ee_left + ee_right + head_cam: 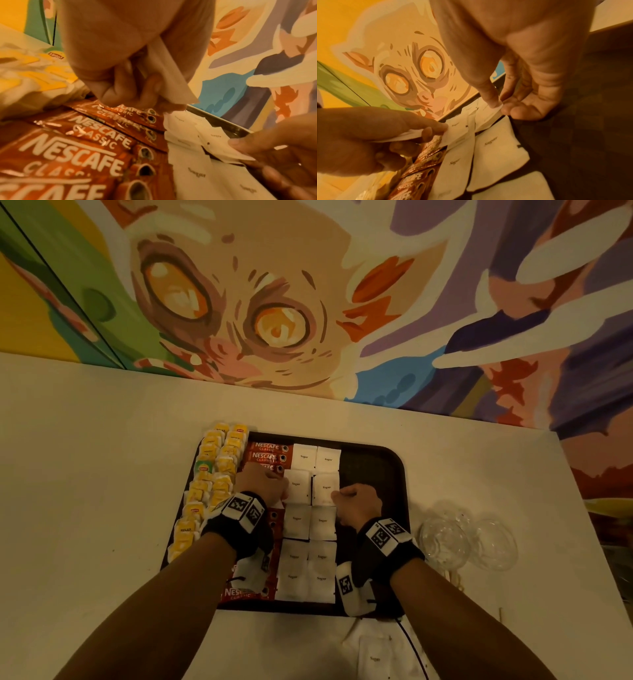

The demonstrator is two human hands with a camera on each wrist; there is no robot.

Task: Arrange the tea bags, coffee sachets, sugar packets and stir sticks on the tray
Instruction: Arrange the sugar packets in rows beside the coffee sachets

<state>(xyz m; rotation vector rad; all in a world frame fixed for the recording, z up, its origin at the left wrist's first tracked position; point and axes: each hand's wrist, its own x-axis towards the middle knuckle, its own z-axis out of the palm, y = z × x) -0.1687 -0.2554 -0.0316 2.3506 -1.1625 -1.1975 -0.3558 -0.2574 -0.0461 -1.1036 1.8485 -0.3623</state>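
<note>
A dark tray [373, 470] lies on the white table. It holds yellow tea bags [219, 470] along the left, red coffee sachets [269, 456] beside them and two columns of white sugar packets [322, 577]. My left hand [284, 487] pinches the left edge of one sugar packet [297, 486], with a white packet [171, 75] folded into the palm. My right hand [337, 494] pinches the right corner of the neighbouring sugar packet [325, 487] between thumb and forefinger [493, 100]. Thin stir sticks [454, 578] show faintly by the glasses.
Two clear glasses [445, 539] stand on the table right of the tray. The tray's right strip is bare. A loose sugar packet [375, 657] lies in front of the tray. A painted wall [274, 302] rises behind the table.
</note>
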